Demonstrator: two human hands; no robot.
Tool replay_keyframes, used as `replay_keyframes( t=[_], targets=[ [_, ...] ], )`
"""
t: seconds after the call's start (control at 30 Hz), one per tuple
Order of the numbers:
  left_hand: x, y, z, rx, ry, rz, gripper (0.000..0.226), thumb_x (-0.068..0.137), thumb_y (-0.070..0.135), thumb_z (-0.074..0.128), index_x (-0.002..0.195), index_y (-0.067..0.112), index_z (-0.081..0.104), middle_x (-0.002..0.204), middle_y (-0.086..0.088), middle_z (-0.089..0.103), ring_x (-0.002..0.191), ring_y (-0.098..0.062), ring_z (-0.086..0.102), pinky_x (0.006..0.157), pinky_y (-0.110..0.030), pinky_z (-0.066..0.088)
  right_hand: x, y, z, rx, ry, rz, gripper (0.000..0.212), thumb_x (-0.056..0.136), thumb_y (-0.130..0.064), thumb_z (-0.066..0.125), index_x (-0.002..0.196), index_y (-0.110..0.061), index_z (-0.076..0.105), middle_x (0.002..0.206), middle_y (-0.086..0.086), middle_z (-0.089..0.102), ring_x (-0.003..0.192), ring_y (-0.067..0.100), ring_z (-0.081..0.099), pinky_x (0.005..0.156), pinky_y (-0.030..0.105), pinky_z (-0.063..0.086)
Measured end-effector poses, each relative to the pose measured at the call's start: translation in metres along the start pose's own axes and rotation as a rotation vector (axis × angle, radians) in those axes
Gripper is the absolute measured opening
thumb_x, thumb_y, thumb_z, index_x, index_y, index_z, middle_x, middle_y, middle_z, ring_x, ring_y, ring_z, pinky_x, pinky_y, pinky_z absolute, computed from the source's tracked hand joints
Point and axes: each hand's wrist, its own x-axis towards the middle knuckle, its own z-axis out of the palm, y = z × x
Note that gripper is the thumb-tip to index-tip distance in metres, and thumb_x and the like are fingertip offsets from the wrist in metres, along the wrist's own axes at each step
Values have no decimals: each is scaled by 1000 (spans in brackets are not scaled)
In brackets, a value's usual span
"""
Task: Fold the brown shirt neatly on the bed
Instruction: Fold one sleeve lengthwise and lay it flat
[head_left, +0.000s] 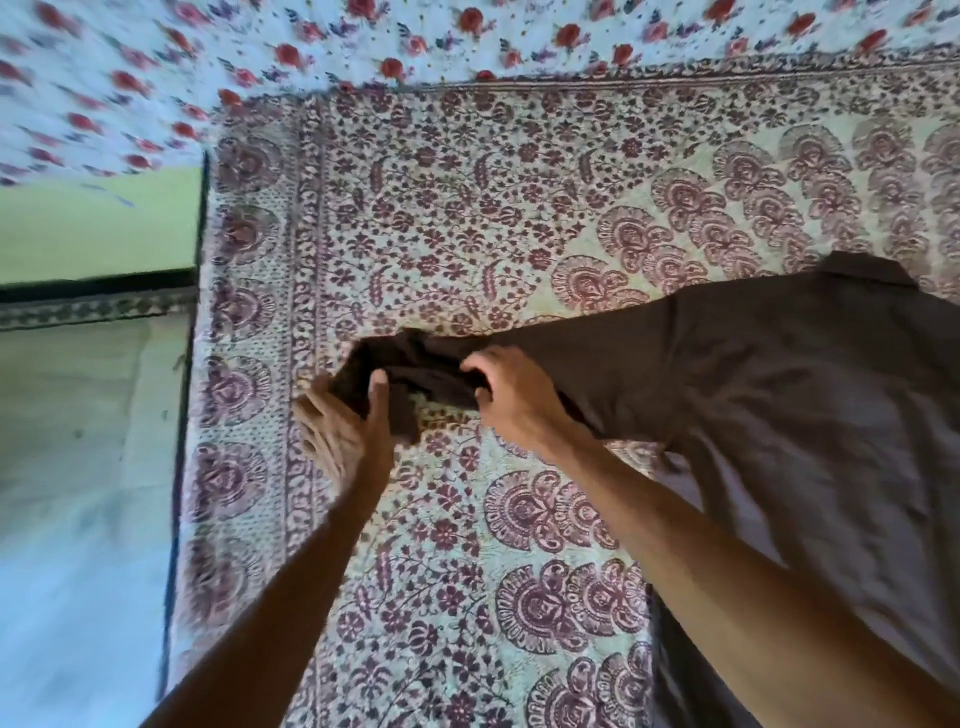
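Lying spread across the bed's maroon floral bedspread (415, 208), the brown shirt (779, 389) extends one sleeve leftward. Left hand (345, 431) grip clenched on the bunched sleeve end; right hand (514, 400) grip grasping the sleeve beside it. No legible writing.

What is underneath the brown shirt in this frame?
The brown shirt lies spread on a maroon floral bedspread, its sleeve bunched in the left hand and right hand. Whatever lies beneath the shirt's body is covered, so it cannot be seen.

Brown shirt (779, 374) spread on bed (467, 208), sleeve seemingly bunched.
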Motion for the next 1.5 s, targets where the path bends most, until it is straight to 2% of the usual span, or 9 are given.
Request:
replay_keyframes(
  t=[0.17, 0.3, 0.57, 0.67, 0.77, 0.93, 1.1, 1.33, 1.5],
  targets=[
    [14, -38, -4, -202, -259, -260, 72, 71, 57, 75, 118, 12, 45, 116, -20, 57, 105, -35, 57, 87, -46, 51, 19, -49, 33, -236, -96, -42, 63, 78, -4, 63, 137, -16, 44, 130, 9, 54, 115, 32, 49, 89, 44, 44],
    [31, -40, -11, -451, -457, -468, 24, 75, 25, 80, 70, 15, 59, 70, -6, 59, 77, -23, 58, 63, -26, 45, 23, -58, 40, -114, -82, 29, 44, 79, -8, 65, 121, -16, 54, 113, 9, 64, 105, 32, 60, 80, 40, 49],
    [79, -19, -72, -594, -740, -290, 15, 98, 23, 49, 94, 10, 54, 93, -7, 61, 86, -23, 57, 71, -31, 48, 0, -67, 39, -79, 167, -94, 22, 88, -14, 62, 110, -13, 63, 95, 1, 64, 87, 19, 60, 72, 35, 53],
    [110, -26, -87, -140, -545, 27, 11, 93, 23, 58, 90, 13, 56, 88, -5, 59, 86, -24, 56, 69, -30, 44, -4, -67, 45, -214, 121, -182, 29, 84, -9, 68, 113, -14, 65, 99, 3, 65, 90, 20, 59, 77, 36, 53],
    [121, -43, -90, 475, -290, 374, 20, 85, 29, 64, 100, 17, 58, 107, -5, 58, 105, -26, 52, 89, -40, 42, -8, -66, 57, -416, -96, -209, 39, 83, -4, 63, 120, -18, 64, 106, 3, 61, 97, 23, 57, 82, 43, 50],
    [94, -66, -70, 465, -176, 409, 26, 89, 34, 57, 109, 17, 57, 126, -10, 50, 113, -27, 46, 94, -44, 38, -9, -69, 61, -386, -85, -220, 33, 84, -25, 64, 117, -19, 63, 107, 3, 64, 98, 23, 59, 82, 43, 51],
    [68, -71, -63, 177, -152, -127, 38, 98, 40, 36, 124, 13, 42, 132, -12, 43, 119, -30, 41, 96, -43, 36, -11, -70, 73, -469, -98, -246, 72, 72, -7, 73, 139, -15, 47, 117, 8, 56, 95, 23, 56, 79, 41, 54],
    [60, -59, -54, -121, -307, -725, 84, 88, 50, 58, 149, 15, 11, 139, -19, 37, 124, -41, 43, 104, -53, 41, -4, -85, 78, -479, -109, -217, 50, 75, 0, 67, 123, -13, 57, 111, 8, 56, 98, 29, 56, 72, 40, 50],
    [77, -48, -57, -416, -302, -826, 64, 77, 7, 76, 131, 12, 42, 125, -11, 50, 92, -19, 56, 65, -28, 54, 0, -89, 74, -452, -134, -205, 46, 84, -3, 61, 128, -15, 54, 117, 6, 54, 104, 28, 53, 78, 39, 51]
  ],
)
